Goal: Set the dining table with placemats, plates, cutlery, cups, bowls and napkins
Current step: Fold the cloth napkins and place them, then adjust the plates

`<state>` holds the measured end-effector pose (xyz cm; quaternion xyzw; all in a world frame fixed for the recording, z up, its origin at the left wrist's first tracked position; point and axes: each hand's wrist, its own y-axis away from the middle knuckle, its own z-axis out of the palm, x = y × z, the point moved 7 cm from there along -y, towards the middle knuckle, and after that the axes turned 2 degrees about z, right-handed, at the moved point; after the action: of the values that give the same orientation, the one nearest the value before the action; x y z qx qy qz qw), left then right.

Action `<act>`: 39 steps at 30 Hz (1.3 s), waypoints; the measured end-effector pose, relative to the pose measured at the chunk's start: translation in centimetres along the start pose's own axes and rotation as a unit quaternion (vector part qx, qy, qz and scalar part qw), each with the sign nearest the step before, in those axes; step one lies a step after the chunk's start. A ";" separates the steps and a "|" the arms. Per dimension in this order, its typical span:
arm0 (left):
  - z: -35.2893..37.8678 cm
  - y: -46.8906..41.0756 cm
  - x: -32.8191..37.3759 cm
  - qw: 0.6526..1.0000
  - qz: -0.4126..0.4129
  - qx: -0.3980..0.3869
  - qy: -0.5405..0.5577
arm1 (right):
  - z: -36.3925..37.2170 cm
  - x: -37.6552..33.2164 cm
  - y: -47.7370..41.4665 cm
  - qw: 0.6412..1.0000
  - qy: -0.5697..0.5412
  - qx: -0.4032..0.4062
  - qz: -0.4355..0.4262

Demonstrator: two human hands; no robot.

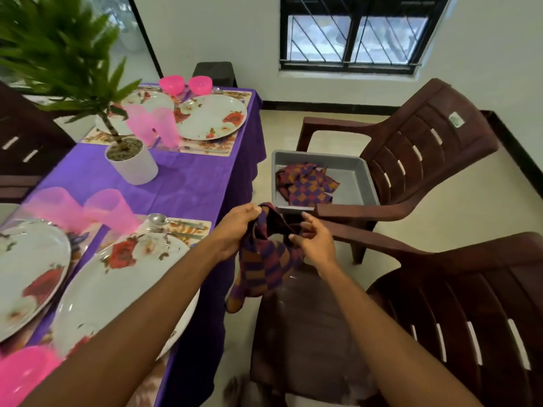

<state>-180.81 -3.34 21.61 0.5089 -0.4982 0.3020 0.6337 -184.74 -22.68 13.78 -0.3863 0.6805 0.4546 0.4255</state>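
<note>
Two hands hold a soft checked napkin beside the bench
The left hand grips the top of the napkin and the right hand pinches its other side, so it hangs down between them. It looks light and floppy and will not break, so I think the corners or edges are best to hold. Just past the hands, a grey tray sits on a brown chair with more folded napkins inside. Left of the hands, the bench has plates and pink cups

Single head-worn view, looking forward and down, close over hands
</note>
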 end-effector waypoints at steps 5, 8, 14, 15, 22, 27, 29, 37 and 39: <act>0.4 2.4 0.9 0.991 0.000 -0.121 -0.061 | 3.0 0.6 1.2 0.984 0.134 -0.066 -0.092; -0.6 3.5 1.1 0.974 0.009 -0.157 -0.165 | 2.4 0.4 1.9 0.988 0.144 -0.004 -0.056; -3.5 6.1 0.5 0.928 0.015 -0.180 -0.326 | -2.6 -4.0 1.1 0.995 0.041 -0.076 0.042; -3.7 6.4 0.3 0.931 0.007 -0.198 -0.306 | -3.5 -5.4 0.8 0.992 0.011 -0.111 0.059; -1.9 5.9 3.1 0.968 0.014 -0.223 -0.112 | -12.1 -6.6 -0.8 0.936 0.195 0.294 0.001; 0.0 5.3 4.9 0.973 0.005 -0.219 -0.072 | -5.8 11.8 9.3 0.887 -0.169 0.295 0.312; 0.5 5.0 5.2 0.974 -0.001 -0.211 -0.082 | 0.3 17.0 14.0 0.812 -0.366 0.198 0.409; 0.4 3.5 6.5 0.983 0.004 -0.145 -0.108 | 8.2 14.7 13.5 0.762 -0.550 0.098 0.327; -0.1 3.1 6.8 0.987 0.004 -0.121 -0.104 | 8.2 12.6 12.1 0.761 -0.567 0.092 0.302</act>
<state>-181.37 -3.13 29.04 0.4553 -0.5961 0.1876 0.6341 -198.16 -13.17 3.70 0.2082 0.4353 0.6311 0.6073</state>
